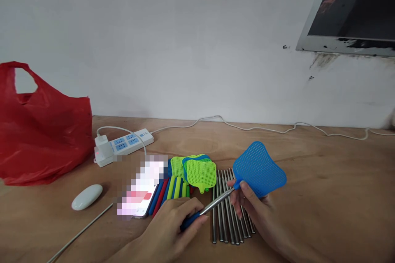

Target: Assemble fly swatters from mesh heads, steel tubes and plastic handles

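A blue fly swatter (259, 168) with a perforated head and a metal rod is held between my two hands, tilted up to the right. My left hand (173, 220) is closed round its blue handle. At the neck, where the rod meets the head, my right hand (257, 209) pinches it between thumb and fingers. Under the swatter, several loose metal rods (228, 222) lie side by side on the table. Behind my left hand are several red, blue and green handles (169, 191), partly hidden by it. Beyond these lies a pile of green and blue swatter heads (201, 172).
A phone (143, 193), partly pixelated, lies left of the handles. A white mouse (87, 197) and a power strip (135, 143) with a plugged-in charger stand farther left, near a red plastic bag (46, 135). A white cable (247, 129) runs along the wall.
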The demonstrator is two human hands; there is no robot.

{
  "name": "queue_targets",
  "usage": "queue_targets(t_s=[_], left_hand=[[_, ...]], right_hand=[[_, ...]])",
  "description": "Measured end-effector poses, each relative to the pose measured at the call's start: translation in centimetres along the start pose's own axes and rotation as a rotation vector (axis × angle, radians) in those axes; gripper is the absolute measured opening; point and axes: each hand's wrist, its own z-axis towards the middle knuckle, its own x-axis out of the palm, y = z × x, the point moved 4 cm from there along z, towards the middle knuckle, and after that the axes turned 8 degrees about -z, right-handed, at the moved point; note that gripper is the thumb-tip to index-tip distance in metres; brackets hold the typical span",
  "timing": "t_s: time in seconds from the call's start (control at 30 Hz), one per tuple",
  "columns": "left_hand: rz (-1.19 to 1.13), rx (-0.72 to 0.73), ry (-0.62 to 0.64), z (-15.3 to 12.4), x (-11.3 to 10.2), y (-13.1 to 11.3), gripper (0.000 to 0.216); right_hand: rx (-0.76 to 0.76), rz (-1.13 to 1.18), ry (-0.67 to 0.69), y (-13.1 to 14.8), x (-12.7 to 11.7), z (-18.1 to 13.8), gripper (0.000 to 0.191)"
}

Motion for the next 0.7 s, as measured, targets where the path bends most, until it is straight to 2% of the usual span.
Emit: queue_targets(t_s=[0.13,0.23,0.43,0.53,0.7], left_hand=[[0.016,0.016,-0.052,-0.3,-0.4,-0.2,0.021],[0.056,0.025,-0.046,-0.5,-0.4,-0.1,0.024],[0.083,0.007,-0.012,-0.4,-0.5,0.6,0.028],[0.073,0.009,-0.045,-0.2,-0.7,0.8,0.029],[0.042,-0.018,-0.03,-0.3,-0.5,1.3,0.024]], right_hand=[[-0.001,0.041,-0.081,0.8,-0.4,0.3,0.042],[-0.008,0.066,-0.152,0.8,-0.9,0.6,0.041],[0.018,0.085,-0.126,-0.8,-0.9,0.3,0.038],[0.043,0.081,-0.123,-1.4,-0.9,0.0,0.04],[0.039,0.087,-0.123,-1.3,-0.8,-0.1,0.042]])
